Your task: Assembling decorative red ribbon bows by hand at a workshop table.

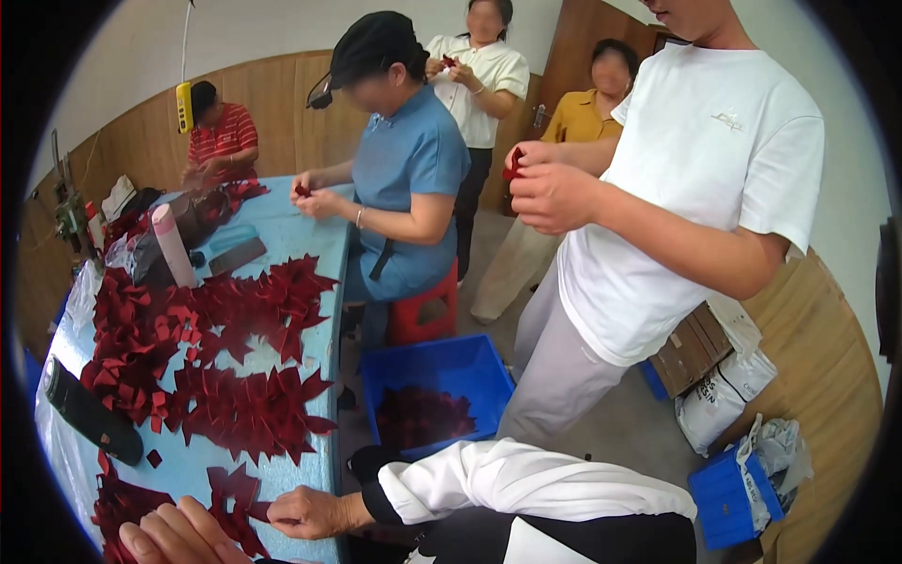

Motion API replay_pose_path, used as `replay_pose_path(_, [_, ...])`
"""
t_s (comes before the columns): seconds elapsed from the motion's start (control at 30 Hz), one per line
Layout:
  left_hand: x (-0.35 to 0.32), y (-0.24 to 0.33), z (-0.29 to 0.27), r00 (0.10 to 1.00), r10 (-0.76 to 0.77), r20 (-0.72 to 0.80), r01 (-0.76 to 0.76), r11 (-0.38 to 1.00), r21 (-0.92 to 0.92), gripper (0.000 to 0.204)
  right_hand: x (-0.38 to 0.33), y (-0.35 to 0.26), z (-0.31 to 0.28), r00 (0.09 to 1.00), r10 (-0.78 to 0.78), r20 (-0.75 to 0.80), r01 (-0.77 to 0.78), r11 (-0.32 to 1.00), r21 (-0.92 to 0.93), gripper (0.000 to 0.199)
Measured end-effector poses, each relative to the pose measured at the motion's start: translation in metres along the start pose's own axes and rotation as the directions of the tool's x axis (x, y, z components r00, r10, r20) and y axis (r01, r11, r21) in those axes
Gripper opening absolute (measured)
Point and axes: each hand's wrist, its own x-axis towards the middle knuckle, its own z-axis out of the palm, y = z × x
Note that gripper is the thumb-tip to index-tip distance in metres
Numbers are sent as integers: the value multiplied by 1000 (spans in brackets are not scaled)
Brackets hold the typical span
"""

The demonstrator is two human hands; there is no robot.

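At the lower left my left hand (183, 538) has its fingers curled, partly cut off by the picture's edge; whatever it may hold is hidden. My right hand (310, 512), in a white sleeve with a black cuff, pinches the tip of a dark red fabric piece (235, 498) at the table's near end. Dark red fabric pieces with pointed ends (249, 409) lie in rows and heaps just beyond. Beside my left hand is another heap of red fabric (122, 498).
A black cylindrical bottle (89, 414) and a pink bottle (174, 246) are on the light blue table (324, 357). A blue bin (484, 376) with red pieces stands right of it. Several people work nearby, one in a white T-shirt (695, 160) close on the right.
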Motion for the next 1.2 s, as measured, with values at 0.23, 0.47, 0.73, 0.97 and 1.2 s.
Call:
replay_pose_path(0.23, [0,-11,7,997,-27,-77,33,997,74,15,-2,-2,-3,1000,1,-16,1,994,106,9])
replay_pose_path(0.47, [-3,-19,15,977,-47,-210,51,999,15,32,-6,5,-2,1000,28,5,-29,991,130,8])
replay_pose_path(0.73, [-6,-11,5,995,-55,-79,50,997,-63,39,-3,1,1,999,-20,-29,24,989,143,6])
replay_pose_path(0.97, [-9,-7,4,999,-41,-34,37,994,-103,39,-5,4,2,999,-21,-35,24,997,73,7])
replay_pose_path(1.2, [-10,-5,3,999,-32,5,32,995,-99,39,-7,5,0,999,31,18,-32,998,54,7])
